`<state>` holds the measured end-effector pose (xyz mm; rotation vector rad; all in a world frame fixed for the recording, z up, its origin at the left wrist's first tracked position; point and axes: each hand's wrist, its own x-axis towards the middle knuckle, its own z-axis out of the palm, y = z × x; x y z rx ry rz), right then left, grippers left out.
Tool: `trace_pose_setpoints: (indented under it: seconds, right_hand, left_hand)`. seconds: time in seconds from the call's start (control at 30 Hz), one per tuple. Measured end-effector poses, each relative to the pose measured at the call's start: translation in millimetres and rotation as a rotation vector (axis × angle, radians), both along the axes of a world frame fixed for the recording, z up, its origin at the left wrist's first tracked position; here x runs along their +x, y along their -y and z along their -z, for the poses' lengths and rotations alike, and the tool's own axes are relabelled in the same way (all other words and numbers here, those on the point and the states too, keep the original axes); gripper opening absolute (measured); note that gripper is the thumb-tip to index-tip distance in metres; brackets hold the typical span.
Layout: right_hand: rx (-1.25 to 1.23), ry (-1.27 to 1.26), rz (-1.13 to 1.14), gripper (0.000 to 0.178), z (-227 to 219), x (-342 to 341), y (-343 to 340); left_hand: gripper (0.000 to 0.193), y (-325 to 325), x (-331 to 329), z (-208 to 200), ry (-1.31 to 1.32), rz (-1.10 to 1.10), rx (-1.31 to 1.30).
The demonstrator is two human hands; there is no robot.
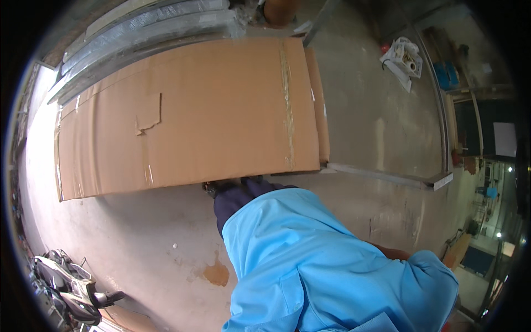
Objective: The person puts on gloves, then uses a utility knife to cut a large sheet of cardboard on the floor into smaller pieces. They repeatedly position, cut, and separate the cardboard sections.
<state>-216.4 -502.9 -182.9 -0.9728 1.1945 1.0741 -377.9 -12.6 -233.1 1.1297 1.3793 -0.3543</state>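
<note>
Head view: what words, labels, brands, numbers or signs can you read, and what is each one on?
No text can be read.
Large cardboard box: no legible text on its top.
Pale rectangular sheet at right: too small and blurred to make out any writing.
Metal frame corner: any marks are too small.

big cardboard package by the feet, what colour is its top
The top of the big cardboard package is light brown, best seen in the head view.

The head-worn fisheye looks down on the cardboard box (210, 110) nearby.
</note>
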Motion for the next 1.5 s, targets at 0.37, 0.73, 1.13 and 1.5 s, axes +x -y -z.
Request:
trace_pose_setpoints:
  seconds: [0.37,0.73,1.13,1.5]
  right_hand:
    - [-0.473,0.423,-0.225,0.042,-42.9,32.2,-48.1]
    - [-0.466,0.944,-0.582,0.039,-68.6,71.1,-183.8]
    - [-0.245,1.062,-0.582,0.041,-71.4,79.3,-223.3]
    - [-0.103,1.026,-0.344,0.049,-64.4,78.0,-219.3]
  left_hand:
    - [0.026,-43.4,51.5,-58.4,0.398,-0.28,-0.436]
    - [0.026,-30.8,162.6,-105.8,0.433,0.143,-0.158]
    - [0.023,5.8,200.9,-107.0,0.453,0.708,-0.084]
    - [0.055,25.6,221.6,-111.3,0.773,0.653,-0.101]
